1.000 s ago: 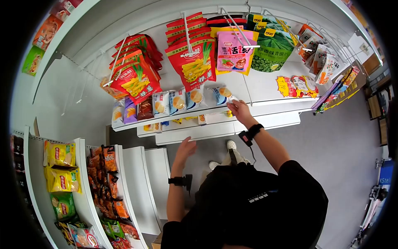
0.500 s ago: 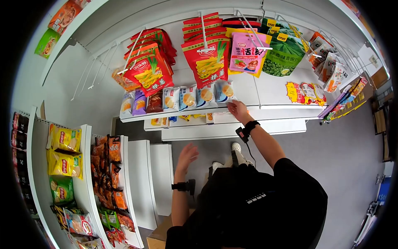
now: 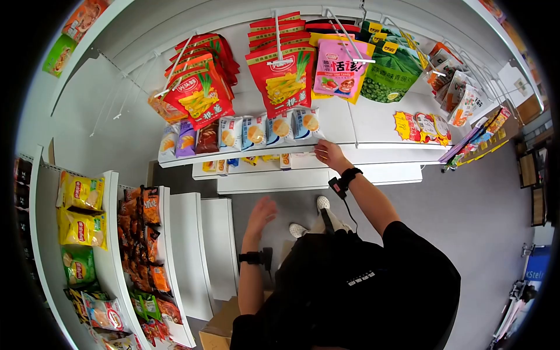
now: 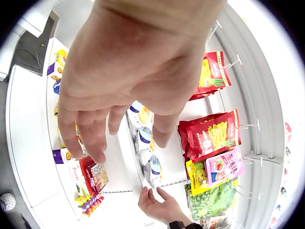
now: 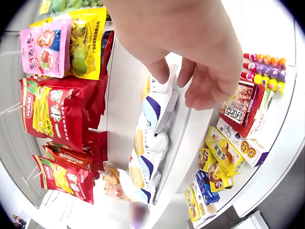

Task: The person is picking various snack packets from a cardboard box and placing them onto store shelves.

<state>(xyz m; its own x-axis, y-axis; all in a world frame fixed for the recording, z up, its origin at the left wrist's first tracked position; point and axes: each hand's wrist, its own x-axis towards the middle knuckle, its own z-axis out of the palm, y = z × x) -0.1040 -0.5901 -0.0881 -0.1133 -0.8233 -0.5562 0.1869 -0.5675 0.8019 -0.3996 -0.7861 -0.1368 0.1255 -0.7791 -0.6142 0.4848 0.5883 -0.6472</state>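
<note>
At the front edge of the shelf, my right hand [image 3: 330, 155] is close beside the end packet [image 3: 307, 124], a white and blue snack bag with a round biscuit picture. In the right wrist view its thumb and fingers [image 5: 205, 93] hang apart around the packet's crimped edge. That packet stands last in a row of similar white and blue packets [image 3: 254, 131]. Lower down, away from the shelf, my left hand [image 3: 262, 216] is empty, its fingers loose.
Red snack bags [image 3: 280, 81], a pink candy bag [image 3: 335, 68] and green pea bags [image 3: 389, 73] hang from hooks above the row. Small boxes [image 5: 224, 150] stand on the shelf below. Chip bags [image 3: 83, 227] fill a rack at left. A cardboard box [image 3: 220, 329] sits on the floor.
The end packet, earlier tilted under my right fingers, has moved left and now stands upright against its neighbour. My right hand has drawn slightly back from it. The left hand stays empty.
</note>
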